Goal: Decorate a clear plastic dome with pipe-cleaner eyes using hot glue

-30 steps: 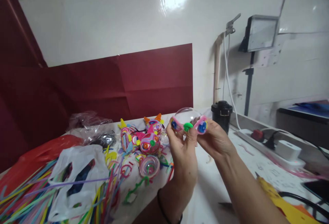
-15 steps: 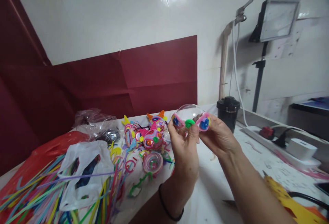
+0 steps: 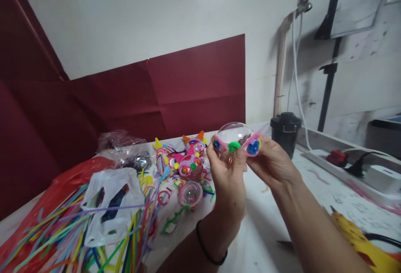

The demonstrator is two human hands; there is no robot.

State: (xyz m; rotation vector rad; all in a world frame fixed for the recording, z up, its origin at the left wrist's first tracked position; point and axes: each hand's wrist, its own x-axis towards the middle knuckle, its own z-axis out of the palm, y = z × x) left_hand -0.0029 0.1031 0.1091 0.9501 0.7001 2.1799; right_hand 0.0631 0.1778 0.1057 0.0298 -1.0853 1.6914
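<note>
So, clr dome [image 3: 233, 130], pink/blue eyes [image 3: 253, 146], grn nose [image 3: 234, 146], gripped w/ L fingers [image 3: 239, 158], R fingers [image 3: 266, 147]

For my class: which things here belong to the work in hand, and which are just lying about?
Belongs to the work:
clear dome with pink, blue and green trim, held by left hand and right hand
likely the coloured stems and decorated balls, similar in colour

Seemingly just lying about:
black lidded cup
power strip
lamp
</note>
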